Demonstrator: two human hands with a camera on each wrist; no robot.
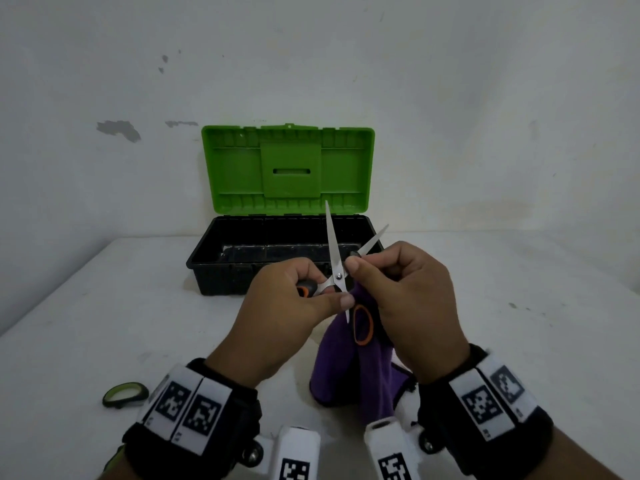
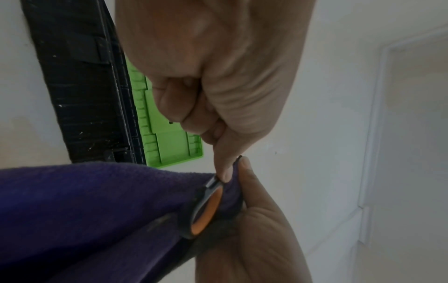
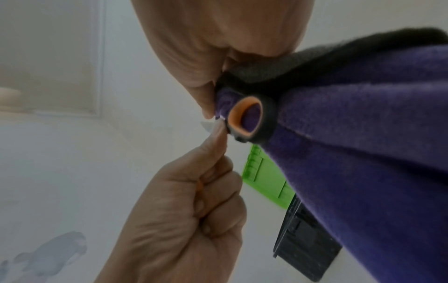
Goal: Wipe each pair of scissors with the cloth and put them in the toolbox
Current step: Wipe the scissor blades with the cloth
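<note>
While the left hand [image 1: 298, 306] grips one handle of the orange-and-black scissors [image 1: 337, 271], blades spread above the open green-lidded toolbox [image 1: 214, 268], the right hand [image 1: 405, 299] pinches a blade and holds the purple cloth [image 1: 349, 379]. Wiping appears under way; next, closing the blades and lowering them into the box seems due.

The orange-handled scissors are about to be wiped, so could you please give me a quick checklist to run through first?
1. Left hand grips the scissors: ok.
2. Right hand holds the purple cloth: ok.
3. Blades spread for wiping: ok.
4. Fingers off the cutting edges: cannot tell.
5. Toolbox lid open: ok.
6. Green-handled scissors wiped: cannot tell.
</note>
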